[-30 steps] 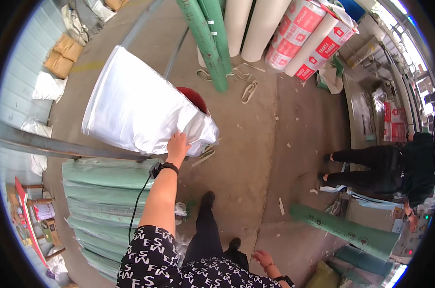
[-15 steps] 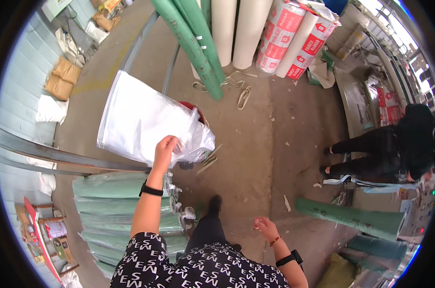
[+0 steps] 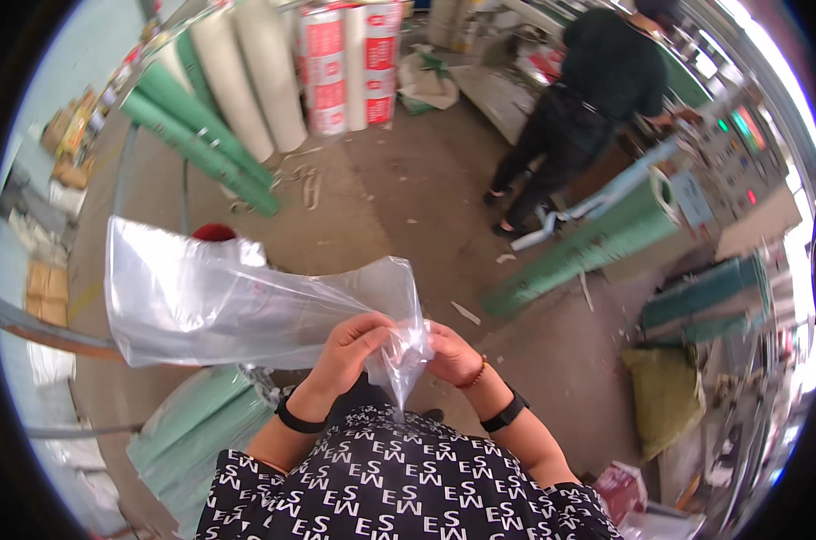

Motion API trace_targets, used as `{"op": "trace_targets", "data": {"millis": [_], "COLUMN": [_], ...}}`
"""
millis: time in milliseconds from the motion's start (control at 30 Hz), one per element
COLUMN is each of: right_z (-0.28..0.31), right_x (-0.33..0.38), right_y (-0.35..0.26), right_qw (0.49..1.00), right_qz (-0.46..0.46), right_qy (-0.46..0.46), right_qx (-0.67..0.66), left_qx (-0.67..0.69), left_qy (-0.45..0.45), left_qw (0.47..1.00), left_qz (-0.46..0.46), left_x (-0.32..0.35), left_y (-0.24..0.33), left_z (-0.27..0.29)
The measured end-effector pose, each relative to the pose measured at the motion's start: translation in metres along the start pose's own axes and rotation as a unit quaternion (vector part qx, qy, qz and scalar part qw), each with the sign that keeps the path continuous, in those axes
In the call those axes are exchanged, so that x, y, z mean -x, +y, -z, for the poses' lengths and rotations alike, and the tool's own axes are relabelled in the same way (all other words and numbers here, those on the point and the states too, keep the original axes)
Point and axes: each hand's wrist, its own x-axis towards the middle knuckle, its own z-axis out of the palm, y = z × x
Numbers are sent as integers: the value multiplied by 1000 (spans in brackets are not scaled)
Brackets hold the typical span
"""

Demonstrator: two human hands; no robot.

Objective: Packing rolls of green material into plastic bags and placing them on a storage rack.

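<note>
Both hands (image 3: 399,351) grip plastic bag (image 3: 237,301) above green rolls (image 3: 192,432).

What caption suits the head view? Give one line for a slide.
Both hands, left hand and right hand, grip a clear plastic bag above a workshop floor.

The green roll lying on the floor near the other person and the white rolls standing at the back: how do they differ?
The green roll lies on its side across the floor; the white rolls stand leaning, close together. The green roll shows its open hollow end; the white rolls show only their sides. The green roll lies by itself beside the other person; the white rolls are grouped next to green ones. Both are long cylinders of wound material.
</note>
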Motion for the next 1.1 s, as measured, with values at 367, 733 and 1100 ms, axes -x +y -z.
{"op": "trace_targets", "data": {"millis": [367, 733, 1100], "right_z": [59, 100, 177], "right_x": [313, 315, 264], "right_y": [-38, -58, -150], "right_qw": [932, 947, 898], "right_qz": [196, 224, 150], "right_qy": [305, 213, 411], "right_qx": [-25, -87, -54], "left_qx": [-138, -50, -188], "left_qy": [-168, -38, 23], "left_qw": [976, 994, 980], "left_qz": [15, 93, 58], "left_x": [-65, -138, -250], "left_y": [-97, -158, -156], "left_z": [-206, -235, -222]}}
